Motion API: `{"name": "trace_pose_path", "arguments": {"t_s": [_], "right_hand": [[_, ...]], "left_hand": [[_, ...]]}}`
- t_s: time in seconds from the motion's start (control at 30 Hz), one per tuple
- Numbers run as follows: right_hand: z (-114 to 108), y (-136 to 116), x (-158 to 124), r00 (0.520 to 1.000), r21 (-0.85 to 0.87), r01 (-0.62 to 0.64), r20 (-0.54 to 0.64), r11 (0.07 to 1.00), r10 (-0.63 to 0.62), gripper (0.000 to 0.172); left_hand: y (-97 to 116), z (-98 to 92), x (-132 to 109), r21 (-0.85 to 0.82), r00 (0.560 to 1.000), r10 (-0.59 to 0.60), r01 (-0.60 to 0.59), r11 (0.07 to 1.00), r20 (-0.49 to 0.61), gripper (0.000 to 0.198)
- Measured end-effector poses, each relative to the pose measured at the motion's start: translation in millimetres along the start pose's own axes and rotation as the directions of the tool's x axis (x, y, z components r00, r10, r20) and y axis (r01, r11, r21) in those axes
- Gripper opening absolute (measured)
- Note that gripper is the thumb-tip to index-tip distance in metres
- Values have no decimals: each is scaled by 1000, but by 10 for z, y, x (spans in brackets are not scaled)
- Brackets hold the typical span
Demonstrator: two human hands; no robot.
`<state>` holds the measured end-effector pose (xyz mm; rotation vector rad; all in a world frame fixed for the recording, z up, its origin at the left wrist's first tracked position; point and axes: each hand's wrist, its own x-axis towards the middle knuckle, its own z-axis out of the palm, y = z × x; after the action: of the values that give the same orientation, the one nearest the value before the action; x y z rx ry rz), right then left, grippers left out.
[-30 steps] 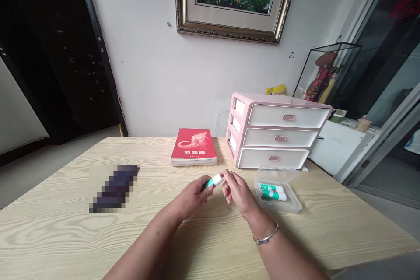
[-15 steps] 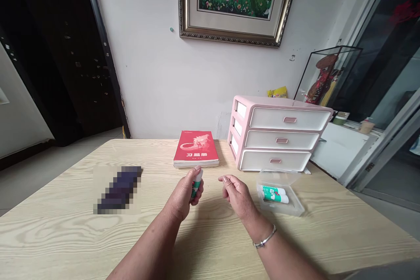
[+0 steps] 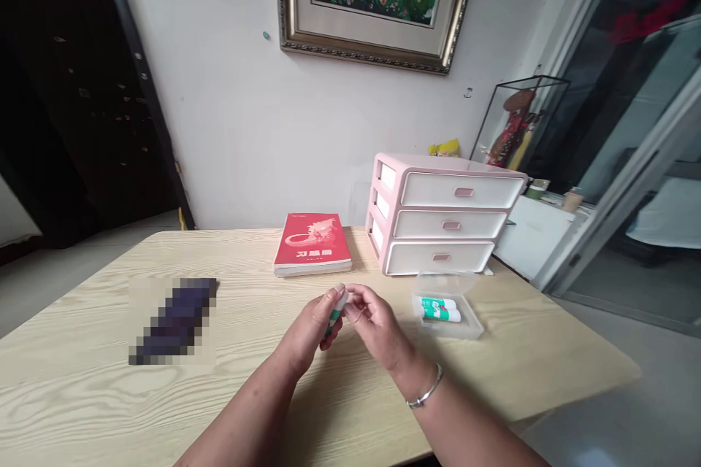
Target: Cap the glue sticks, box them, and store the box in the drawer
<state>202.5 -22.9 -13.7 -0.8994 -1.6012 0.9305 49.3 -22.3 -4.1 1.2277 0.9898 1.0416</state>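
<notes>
My left hand (image 3: 309, 332) is closed around a green and white glue stick (image 3: 337, 308), which tilts with its white end up. At that upper end my right hand (image 3: 380, 332), fingers bent and pinched together, meets the stick; the exact contact is partly hidden by the fingers. A silver bangle circles my right wrist. To the right of my hands, a clear plastic box (image 3: 472, 328) with its lid raised holds more glue sticks (image 3: 438, 309) lying side by side.
Behind my hands lies a red book (image 3: 312, 241) on the wooden table (image 3: 241, 408). A pink and white drawer unit (image 3: 446, 225) stands behind the box. On the left is a dark, pixelated object (image 3: 174, 321). The table's right edge runs beyond my right arm.
My right hand has moved left to the upper end of the glue stick in my left hand. The whole view has turned slightly to the right.
</notes>
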Motion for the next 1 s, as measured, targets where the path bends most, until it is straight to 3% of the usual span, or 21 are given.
{"name": "trace_pose_path", "arguments": {"t_s": [0.2,0.33,0.4,0.5,0.6,0.67,0.83,1.0], "right_hand": [[107,-83,-225,998,-91,48,-25,995,-50,33],[-133,-180,-310,994,-175,70,-73,982,-84,30],[-408,-256,-316,987,-358,76,-105,931,-121,29],[-929,-328,-322,976,-711,104,-60,695,-207,31],[-1401,-271,-382,991,-871,100,45,481,-125,33],[-1617,-171,-444,997,-916,79,67,392,-45,30],[-1807,43,-517,993,-944,30,66,329,99,31],[-1827,70,-484,993,-924,61,95,377,73,32]], "left_hand": [[-60,109,-68,-68,978,47,-33,997,205,51],[-31,136,-99,-44,933,73,-61,997,353,52],[-12,115,-103,8,943,54,-60,998,328,54],[5,65,-98,86,970,32,-54,995,240,56],[16,46,-94,139,977,23,-54,989,214,55],[17,56,-92,178,979,7,-44,983,202,56],[-41,61,-56,276,982,-14,-40,960,190,56],[-103,14,-16,317,980,-19,-46,947,200,54]]}}
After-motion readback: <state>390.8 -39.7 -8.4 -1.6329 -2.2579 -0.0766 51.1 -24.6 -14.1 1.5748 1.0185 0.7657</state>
